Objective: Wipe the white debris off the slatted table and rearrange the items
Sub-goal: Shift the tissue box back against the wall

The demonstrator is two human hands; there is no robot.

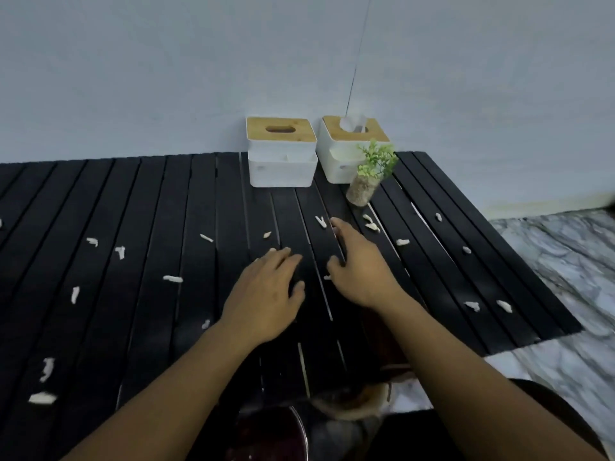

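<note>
many white scraps (172,278) around left hand (266,294), right hand (361,271), slatted table (133,201)

Dim, cool, flat light turns the pale wall (166,61) bluish-grey. The black tabletop (133,211) swallows detail, with a faint sheen along some slat edges. Everything is softly blurred, most at the near edge. Wide-angle distortion bows the tabletop's far edge.

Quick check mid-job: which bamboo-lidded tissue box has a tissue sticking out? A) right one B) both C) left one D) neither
A: a white tissue rises from the slot of the right tissue box, behind the small potted plant; the slot of the left tissue box shows none.
</note>
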